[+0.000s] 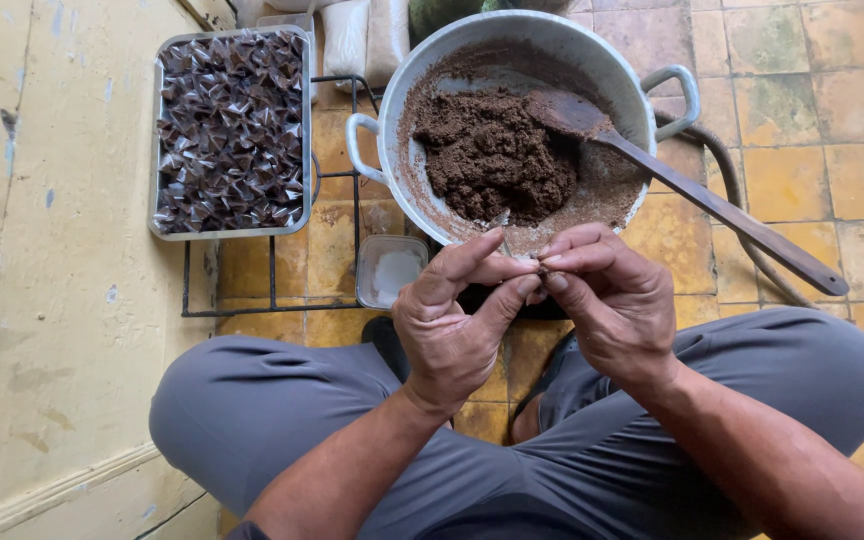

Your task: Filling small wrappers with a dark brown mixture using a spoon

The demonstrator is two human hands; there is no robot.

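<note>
The person sits cross-legged on a yellow tiled floor (792, 180), grey trousers (282, 400) filling the lower part of the head view. Both hands meet just above the knees. The left hand (452, 320) curls with thumb and forefinger pressed together on a small clear wrapper (514, 248), and the right hand (612, 295) pinches the same wrapper from the other side, fingertips of both hands touching. What the wrapper contains is too small to tell.

Just beyond the hands stands a large metal pot (592, 60) with two loop handles, holding a mound of dark brown paste (492, 155). A long wooden paddle (712, 205) rests with its blade in the paste and its handle slanting out over the pot's rim toward the right knee.

To the left of the pot, a rectangular metal tray (156, 150) is packed with small dark wrapped pieces (232, 130); it sits partly on a black wire rack (272, 300) lying on the floor. A small clear square container (390, 270) stands on the rack, just beside the pot's near rim. A pale yellow wall (42, 300) runs along the left.
</note>
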